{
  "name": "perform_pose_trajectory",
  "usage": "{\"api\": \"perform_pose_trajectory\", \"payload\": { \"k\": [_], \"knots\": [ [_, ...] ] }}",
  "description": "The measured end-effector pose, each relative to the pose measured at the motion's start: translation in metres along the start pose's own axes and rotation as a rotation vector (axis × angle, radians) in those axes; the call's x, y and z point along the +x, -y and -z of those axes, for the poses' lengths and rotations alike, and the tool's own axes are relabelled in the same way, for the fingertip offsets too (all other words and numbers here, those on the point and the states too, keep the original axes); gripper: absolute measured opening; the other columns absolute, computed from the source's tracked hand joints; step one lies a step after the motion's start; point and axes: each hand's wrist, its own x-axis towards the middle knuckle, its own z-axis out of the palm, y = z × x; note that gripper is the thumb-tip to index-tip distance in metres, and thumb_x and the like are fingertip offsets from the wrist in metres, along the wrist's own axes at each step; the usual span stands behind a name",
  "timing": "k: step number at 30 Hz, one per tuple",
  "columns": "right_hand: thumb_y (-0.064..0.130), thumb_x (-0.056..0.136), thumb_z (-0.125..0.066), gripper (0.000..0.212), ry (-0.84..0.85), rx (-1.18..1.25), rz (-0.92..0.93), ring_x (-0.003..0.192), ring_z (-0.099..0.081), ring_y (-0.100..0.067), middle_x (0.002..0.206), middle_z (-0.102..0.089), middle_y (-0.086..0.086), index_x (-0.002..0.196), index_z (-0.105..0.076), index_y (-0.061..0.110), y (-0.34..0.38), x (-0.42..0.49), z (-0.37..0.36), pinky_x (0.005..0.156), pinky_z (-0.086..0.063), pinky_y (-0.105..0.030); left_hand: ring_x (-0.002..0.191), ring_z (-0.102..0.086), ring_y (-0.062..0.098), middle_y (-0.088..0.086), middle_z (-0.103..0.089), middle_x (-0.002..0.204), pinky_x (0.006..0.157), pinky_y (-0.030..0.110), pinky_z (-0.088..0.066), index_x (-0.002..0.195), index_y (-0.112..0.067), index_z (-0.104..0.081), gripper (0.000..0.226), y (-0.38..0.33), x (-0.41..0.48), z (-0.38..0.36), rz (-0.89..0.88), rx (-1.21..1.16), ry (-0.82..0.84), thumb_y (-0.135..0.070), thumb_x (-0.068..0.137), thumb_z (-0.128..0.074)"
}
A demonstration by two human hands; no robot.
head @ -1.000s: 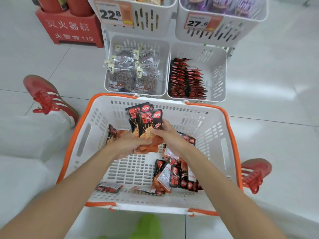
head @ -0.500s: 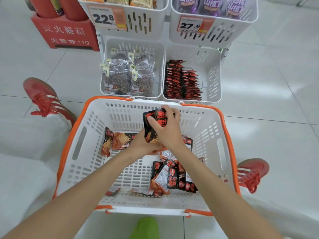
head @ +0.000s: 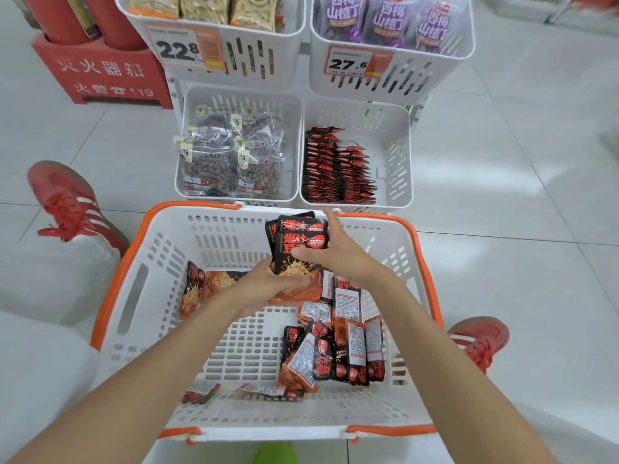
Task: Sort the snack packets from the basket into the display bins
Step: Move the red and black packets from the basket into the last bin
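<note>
Black-and-red snack packets are standing upright as a small stack over the far part of the white basket. The left hand is gripping the stack from below, with its fingers curled round the lower edge. The right hand is holding the right side, with its thumb lying across the front packet. Other loose packets are lying on the basket floor at the right. Just beyond the basket, the lower right display bin is holding rows of similar packets.
</note>
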Motion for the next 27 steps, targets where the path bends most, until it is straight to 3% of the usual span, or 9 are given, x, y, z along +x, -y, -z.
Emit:
{"api": "perform_pose_trajectory", "payload": {
  "k": [3,5,8,10,12,14,17,21,27],
  "knots": [
    [0.009,0.077,-0.081,0.118,-0.070,0.104,0.036,0.114,-0.060,-0.012,0.131,-0.053,0.010,0.154,0.005,0.036,-0.014,0.003,-0.013,0.101,-0.050,-0.040,0.094,-0.072,0.019,0.001,-0.075,0.105,0.077,0.032,-0.059,0.116,-0.025,-0.065,0.044,0.003,0.006,-0.001,-0.088,0.082,-0.045,-0.016,0.077,-0.084],
    [0.003,0.079,-0.077,0.114,-0.091,0.194,0.042,0.110,-0.061,-0.008,0.123,-0.053,0.017,0.154,0.003,0.035,-0.021,0.001,-0.021,0.098,-0.050,-0.035,0.100,-0.070,0.017,-0.001,-0.074,0.110,0.083,0.032,-0.057,0.119,-0.026,-0.065,0.048,0.006,0.008,0.000,-0.119,0.116,-0.058,-0.016,0.077,-0.084],
    [0.003,0.081,-0.076,0.091,-0.103,0.208,0.043,0.110,-0.063,-0.015,0.124,-0.058,0.003,0.148,-0.019,0.029,-0.022,-0.002,-0.022,0.094,-0.052,-0.034,0.100,-0.070,0.014,-0.004,-0.074,0.109,0.084,0.030,-0.057,0.118,-0.027,-0.066,0.047,0.010,0.009,0.001,-0.133,0.165,-0.077,-0.019,0.076,-0.085],
    [0.007,0.081,-0.077,0.089,-0.124,0.115,0.065,0.114,-0.059,-0.016,0.138,-0.048,-0.003,0.147,-0.022,0.028,-0.013,-0.006,-0.012,0.090,-0.053,-0.030,0.101,-0.069,0.014,-0.006,-0.073,0.109,0.087,0.031,-0.056,0.115,-0.031,-0.065,0.044,0.005,0.010,0.000,-0.134,0.240,-0.052,-0.022,0.076,-0.085],
    [0.014,0.077,-0.082,0.107,-0.140,-0.059,0.113,0.125,-0.047,-0.010,0.149,-0.031,0.006,0.152,-0.009,0.035,0.000,-0.006,0.006,0.093,-0.047,-0.024,0.101,-0.067,0.011,-0.010,-0.070,0.110,0.085,0.027,-0.054,0.113,-0.035,-0.062,0.045,-0.008,0.012,0.000,-0.148,0.322,-0.012,-0.022,0.076,-0.085],
    [0.021,0.073,-0.085,0.105,-0.078,-0.221,0.153,0.130,-0.042,-0.007,0.149,-0.033,0.010,0.152,-0.017,0.034,0.017,-0.005,0.025,0.100,-0.044,-0.024,0.093,-0.069,0.007,-0.010,-0.071,0.105,0.075,0.020,-0.054,0.110,-0.037,-0.060,0.044,-0.024,0.015,0.000,-0.171,0.372,0.016,-0.022,0.076,-0.085],
    [0.021,0.069,-0.089,0.081,-0.045,-0.295,0.141,0.107,-0.062,-0.016,0.124,-0.056,0.007,0.136,-0.044,0.025,0.040,0.000,0.048,0.089,-0.056,-0.034,0.087,-0.067,-0.001,-0.012,-0.071,0.103,0.073,0.014,-0.050,0.112,-0.035,-0.060,0.046,-0.050,0.022,0.002,-0.236,0.460,0.061,-0.020,0.076,-0.085],
    [0.009,0.071,-0.086,0.094,0.100,-0.205,0.022,0.095,-0.071,-0.023,0.122,-0.058,0.002,0.144,-0.034,0.038,0.061,0.007,0.070,0.080,-0.060,-0.045,0.098,-0.068,0.008,-0.006,-0.071,0.108,0.084,0.027,-0.055,0.119,-0.026,-0.062,0.057,-0.076,0.036,0.006,-0.311,0.596,0.054,-0.020,0.070,-0.089],
    [0.006,0.080,-0.078,0.031,0.035,-0.234,0.112,0.084,-0.072,-0.027,0.092,-0.073,-0.009,0.108,-0.067,0.011,0.064,0.024,0.086,0.081,-0.058,-0.052,0.108,-0.063,0.010,-0.011,-0.064,0.117,0.093,0.038,-0.054,0.132,-0.030,-0.047,0.083,-0.103,0.062,0.006,-0.373,0.665,-0.014,-0.033,0.063,-0.091]
  ]
}}
